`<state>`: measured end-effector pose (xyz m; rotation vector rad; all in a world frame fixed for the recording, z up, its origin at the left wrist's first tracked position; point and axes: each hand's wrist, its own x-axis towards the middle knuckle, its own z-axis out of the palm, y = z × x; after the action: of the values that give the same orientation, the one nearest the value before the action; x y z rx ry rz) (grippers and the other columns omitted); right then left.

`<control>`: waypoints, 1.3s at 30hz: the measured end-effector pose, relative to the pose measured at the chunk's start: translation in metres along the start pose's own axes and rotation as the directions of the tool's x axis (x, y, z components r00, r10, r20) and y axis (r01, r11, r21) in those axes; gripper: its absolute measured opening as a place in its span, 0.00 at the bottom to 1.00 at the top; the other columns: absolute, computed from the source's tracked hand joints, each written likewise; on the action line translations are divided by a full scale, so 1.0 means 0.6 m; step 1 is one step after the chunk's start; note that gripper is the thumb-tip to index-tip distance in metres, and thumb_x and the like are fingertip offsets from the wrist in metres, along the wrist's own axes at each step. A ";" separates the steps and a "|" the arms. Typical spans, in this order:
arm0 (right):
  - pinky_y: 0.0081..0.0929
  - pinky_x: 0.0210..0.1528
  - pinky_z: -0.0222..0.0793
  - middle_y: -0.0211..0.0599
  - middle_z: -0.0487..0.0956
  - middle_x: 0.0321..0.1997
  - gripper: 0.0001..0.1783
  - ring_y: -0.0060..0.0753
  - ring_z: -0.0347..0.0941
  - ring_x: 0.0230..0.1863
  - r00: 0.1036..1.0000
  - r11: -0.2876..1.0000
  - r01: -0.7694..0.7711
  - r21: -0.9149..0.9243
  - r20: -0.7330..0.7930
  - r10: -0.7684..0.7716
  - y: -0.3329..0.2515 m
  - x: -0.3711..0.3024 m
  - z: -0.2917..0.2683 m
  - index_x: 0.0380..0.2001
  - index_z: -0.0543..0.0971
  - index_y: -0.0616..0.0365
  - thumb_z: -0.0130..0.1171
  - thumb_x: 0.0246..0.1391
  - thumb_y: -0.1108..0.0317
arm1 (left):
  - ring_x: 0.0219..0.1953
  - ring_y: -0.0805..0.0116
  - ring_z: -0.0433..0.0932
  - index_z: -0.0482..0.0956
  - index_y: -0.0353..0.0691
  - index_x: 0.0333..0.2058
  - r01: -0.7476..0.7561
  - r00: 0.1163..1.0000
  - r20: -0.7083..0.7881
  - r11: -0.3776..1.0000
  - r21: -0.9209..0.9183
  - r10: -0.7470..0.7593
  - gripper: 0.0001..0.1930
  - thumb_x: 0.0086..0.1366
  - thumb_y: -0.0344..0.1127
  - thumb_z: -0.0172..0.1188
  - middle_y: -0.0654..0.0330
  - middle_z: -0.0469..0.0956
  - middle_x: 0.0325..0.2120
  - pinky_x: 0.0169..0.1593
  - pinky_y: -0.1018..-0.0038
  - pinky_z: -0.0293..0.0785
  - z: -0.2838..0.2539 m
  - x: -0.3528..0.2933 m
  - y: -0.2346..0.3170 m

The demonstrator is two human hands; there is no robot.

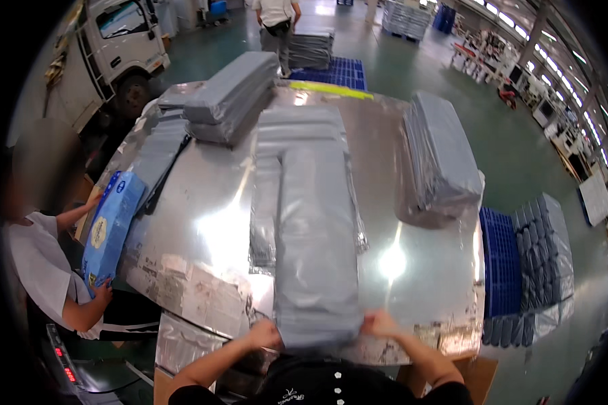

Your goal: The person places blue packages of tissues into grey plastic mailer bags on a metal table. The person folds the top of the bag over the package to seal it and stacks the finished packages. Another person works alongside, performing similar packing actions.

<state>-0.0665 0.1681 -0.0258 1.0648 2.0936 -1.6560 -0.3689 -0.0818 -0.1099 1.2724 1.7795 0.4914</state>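
A long grey plastic bag [317, 250] lies lengthwise in front of me, its near end reaching the table's front edge. At that end's left corner, my left hand [265, 334] is closed with fingers curled on the edge. My right hand [382, 324], slightly blurred, pinches the right corner. Under the bag lie more flat grey bags [267, 189], their edges showing on both sides. The metal-topped table [378, 155] bears all of them.
Stacks of grey bags stand at the table's far left [233, 94] and right [442, 152]. At left a co-worker [54, 270] holds a blue printed package [115, 223]. Blue pallets [498, 263] with grey bundles stand right. A truck [115, 47] and another person [277, 27] are beyond.
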 end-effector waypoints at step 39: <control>0.24 0.41 0.70 0.36 0.80 0.33 0.09 0.28 0.75 0.37 0.846 0.859 0.508 0.063 -0.225 -0.484 -0.046 0.153 0.252 0.33 0.82 0.58 0.64 0.50 0.65 | 0.37 0.68 0.81 0.76 0.28 0.42 -0.077 0.932 -0.238 0.493 -0.867 -0.274 0.09 0.69 0.28 0.51 0.54 0.81 0.35 0.44 0.74 0.79 0.125 -0.001 -0.015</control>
<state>-0.1832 0.0611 -0.1090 0.7844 2.6012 -1.9963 -0.3119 -0.0983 -0.1570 0.3334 1.4741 1.4180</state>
